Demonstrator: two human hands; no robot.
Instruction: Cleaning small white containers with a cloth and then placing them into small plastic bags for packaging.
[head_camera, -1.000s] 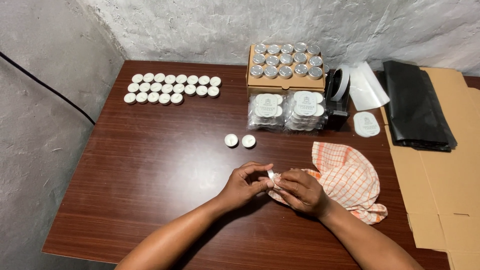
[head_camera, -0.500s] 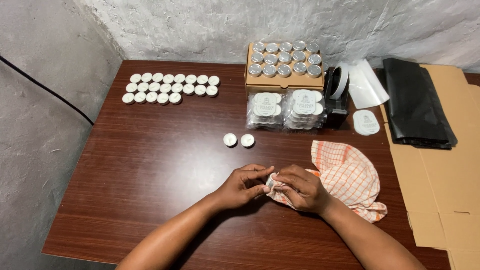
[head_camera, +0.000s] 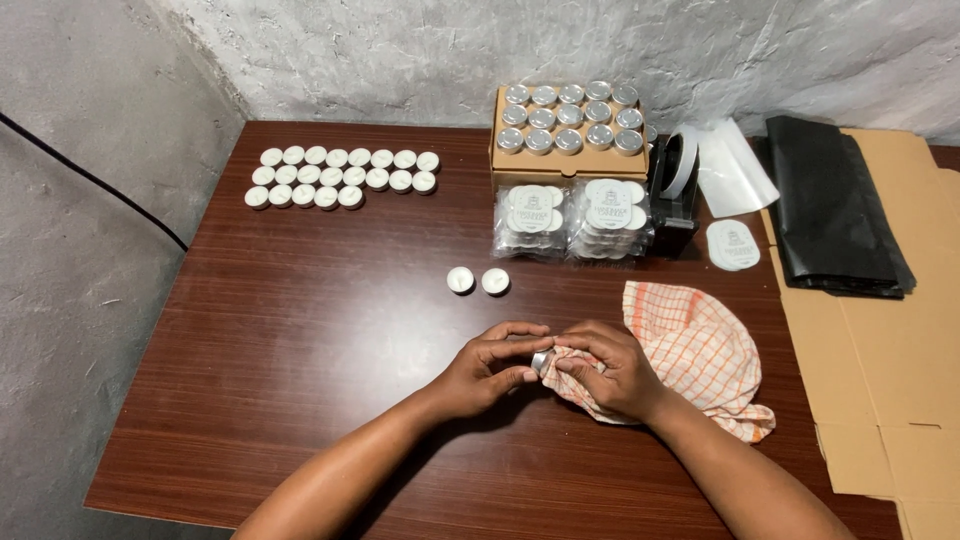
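1. the left hand (head_camera: 492, 368) pinches a small round silver metal cup (head_camera: 541, 360) between thumb and fingertips, near the middle of the dark brown wooden table (head_camera: 300, 330).
2. the right hand (head_camera: 608, 368), fingers curled, presses a corner of the orange-and-white checked cloth (head_camera: 700, 355) against the cup.
3. two white round tealight candles (head_camera: 477, 281) sit just beyond the hands.
4. rows of white tealights (head_camera: 340, 176) line the far left corner.

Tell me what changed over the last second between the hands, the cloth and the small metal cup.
Little changed. The right hand worked the orange checked cloth closer around the small metal cup, which the left hand still pinches; a second ago more of the cup showed. Both hands stayed in place. The two loose candles, the candle rows and the box did not move.
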